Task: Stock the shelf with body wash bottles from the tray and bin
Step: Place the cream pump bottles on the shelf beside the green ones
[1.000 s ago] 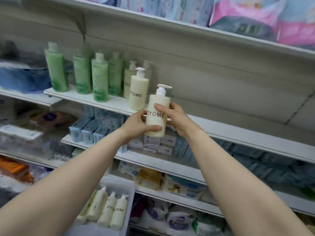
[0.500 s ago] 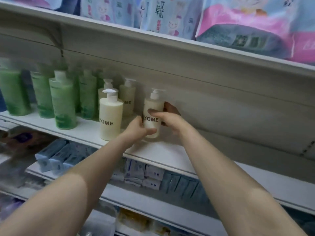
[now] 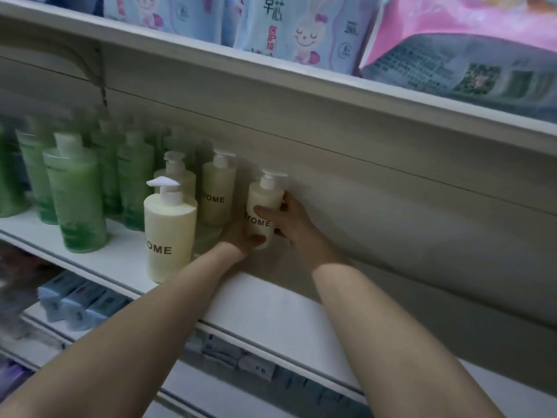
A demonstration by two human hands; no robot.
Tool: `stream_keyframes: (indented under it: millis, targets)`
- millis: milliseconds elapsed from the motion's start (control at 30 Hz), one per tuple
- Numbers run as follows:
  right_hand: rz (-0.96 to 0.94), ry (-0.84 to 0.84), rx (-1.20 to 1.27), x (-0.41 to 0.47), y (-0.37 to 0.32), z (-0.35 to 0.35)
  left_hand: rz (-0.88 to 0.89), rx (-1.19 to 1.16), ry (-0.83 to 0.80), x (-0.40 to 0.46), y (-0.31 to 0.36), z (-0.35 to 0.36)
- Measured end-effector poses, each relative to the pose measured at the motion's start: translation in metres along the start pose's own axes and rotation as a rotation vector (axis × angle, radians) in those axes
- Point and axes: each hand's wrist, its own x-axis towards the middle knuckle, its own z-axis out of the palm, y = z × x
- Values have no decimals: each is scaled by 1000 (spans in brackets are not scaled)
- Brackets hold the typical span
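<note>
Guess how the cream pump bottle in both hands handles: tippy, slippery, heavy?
The held bottle looks filled to the shoulder, so probably hefty. Tall, narrow and topped by a pump, it may tip if nudged high. Smooth plastic could slip; the left hand and right hand wrap it.

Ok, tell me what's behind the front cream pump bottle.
Behind the front cream bottle stand two more cream pump bottles, one behind the other. Their bases are hidden by it, as is the shelf between them.

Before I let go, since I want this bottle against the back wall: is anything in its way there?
Nothing visible: the held bottle, gripped by left hand and right hand, stands at the back wall.
</note>
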Motion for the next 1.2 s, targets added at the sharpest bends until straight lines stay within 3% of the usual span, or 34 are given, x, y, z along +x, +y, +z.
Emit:
stream_keyframes:
  millis: [667, 800, 900, 1067, 1200]
  targets:
    - [9, 111, -64, 19, 8, 12, -37, 69, 46, 16, -12, 5]
    - [86, 192, -92, -2, 10, 18, -93, 128, -13, -5, -10, 0]
    - [157, 284, -66, -29, 14, 26, -98, 44, -89, -35, -5, -8]
    - [242, 396, 36, -80, 7, 44, 3, 20, -155, -86, 1, -30]
    - [214, 428, 97, -131, 6, 65, 66, -126, -191, -131, 0, -54]
